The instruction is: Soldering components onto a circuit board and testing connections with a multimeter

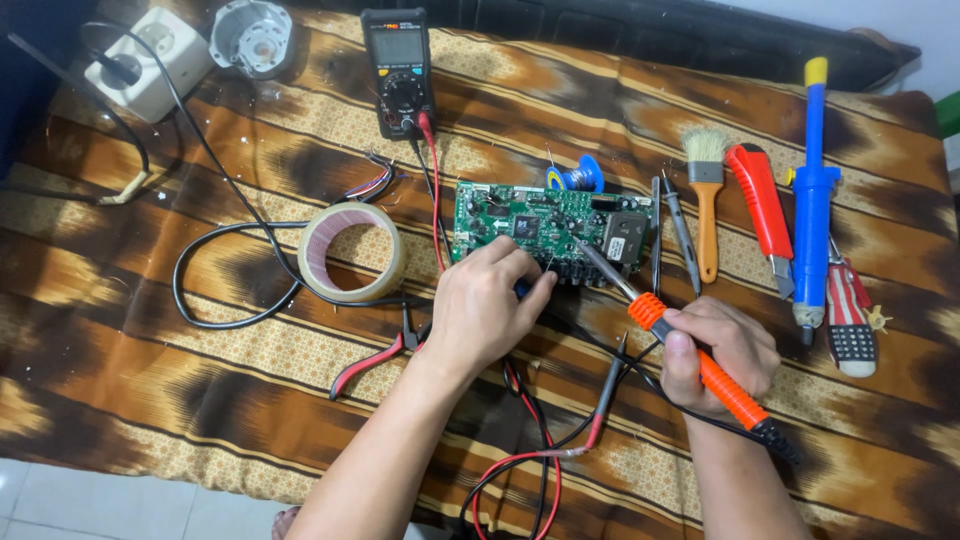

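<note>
A green circuit board (545,225) lies in the middle of a brown patterned cloth (150,340). My left hand (485,305) rests on the board's near edge, fingers curled around a small dark-blue thing I cannot make out. My right hand (720,355) grips an orange-handled soldering iron (690,355); its metal tip reaches the board just right of my left fingers. A blue spool of solder wire (583,178) sits behind the board.
A multimeter (398,70) with red and black leads, a tape roll (352,252), red-handled pliers (375,360), a power strip (148,62), a brush (706,190), a red cutter (762,210), a blue desoldering pump (813,190) and a round metal part (252,35) surround the board.
</note>
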